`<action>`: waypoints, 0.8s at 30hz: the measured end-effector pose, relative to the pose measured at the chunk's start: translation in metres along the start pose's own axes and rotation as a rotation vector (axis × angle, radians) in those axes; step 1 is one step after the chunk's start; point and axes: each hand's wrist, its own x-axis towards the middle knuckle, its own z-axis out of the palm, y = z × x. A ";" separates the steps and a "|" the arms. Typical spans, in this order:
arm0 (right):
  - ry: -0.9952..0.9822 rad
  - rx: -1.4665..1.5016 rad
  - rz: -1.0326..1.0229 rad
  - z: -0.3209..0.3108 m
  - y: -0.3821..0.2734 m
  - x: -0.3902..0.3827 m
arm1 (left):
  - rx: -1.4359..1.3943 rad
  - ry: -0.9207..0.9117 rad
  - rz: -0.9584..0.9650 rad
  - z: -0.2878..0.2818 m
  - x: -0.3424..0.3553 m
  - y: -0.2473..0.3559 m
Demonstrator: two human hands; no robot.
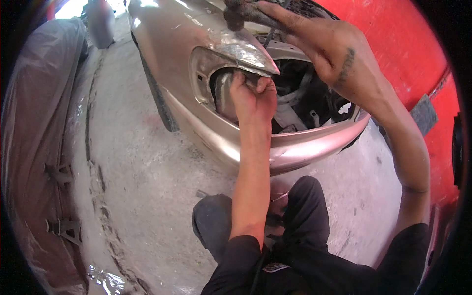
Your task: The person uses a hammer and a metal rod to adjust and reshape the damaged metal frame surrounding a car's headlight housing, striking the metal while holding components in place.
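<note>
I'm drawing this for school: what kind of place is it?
Probably a car repair workshop: a pinkish-gold car with an open hole in front, and a hammer in the right hand.

No lettering is showing legibly. At the near middle, a small white printed patch [274, 267] is lying on the black fabric shirt [324, 271], its print blurring; at the far right, a row of dark marks [347, 67] is crossing the bare right hand [328, 43], forming nothing legible.

An auto body workshop: scuffed car front [209, 37] with open headlamp bay [294, 98], hammer [235, 18] and rough concrete floor [147, 196]
</note>
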 end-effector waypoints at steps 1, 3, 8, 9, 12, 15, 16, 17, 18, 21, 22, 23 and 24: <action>0.155 0.093 -0.080 0.008 0.007 -0.004 | -0.003 0.002 -0.011 0.000 0.001 -0.002; 0.080 0.044 -0.027 0.013 0.010 -0.009 | 0.002 0.013 -0.024 0.002 0.001 -0.002; -0.111 -0.118 -0.009 0.001 0.001 0.005 | 0.030 0.050 0.019 0.004 0.004 -0.003; -0.023 -0.058 -0.038 0.003 0.003 0.005 | 0.008 0.035 0.003 0.004 0.004 -0.003; 0.043 0.016 -0.048 0.013 0.009 -0.004 | -0.044 0.010 -0.038 0.005 0.000 -0.003; -0.130 -0.086 0.027 0.015 0.015 -0.011 | -0.031 0.030 -0.040 0.007 -0.001 -0.005; -0.092 -0.095 0.013 0.012 0.017 -0.006 | -0.007 0.053 -0.023 0.008 0.000 -0.004; -0.054 -0.104 -0.003 0.011 0.019 -0.003 | 0.016 0.074 -0.004 0.007 0.001 -0.002; -0.060 -0.068 0.016 0.012 0.016 -0.003 | 0.015 -0.006 -0.015 0.003 0.002 0.000; -0.048 0.011 0.052 0.019 0.016 -0.012 | 0.053 -0.070 -0.020 0.007 -0.002 -0.002; -0.026 0.019 0.040 0.024 0.026 -0.016 | 0.089 0.022 0.007 0.013 -0.010 -0.007; -0.001 0.018 0.029 0.026 0.037 -0.022 | 0.122 0.107 0.029 0.024 -0.013 -0.014; 0.057 0.179 0.128 0.033 0.041 -0.031 | 0.149 0.150 0.048 0.026 -0.015 -0.016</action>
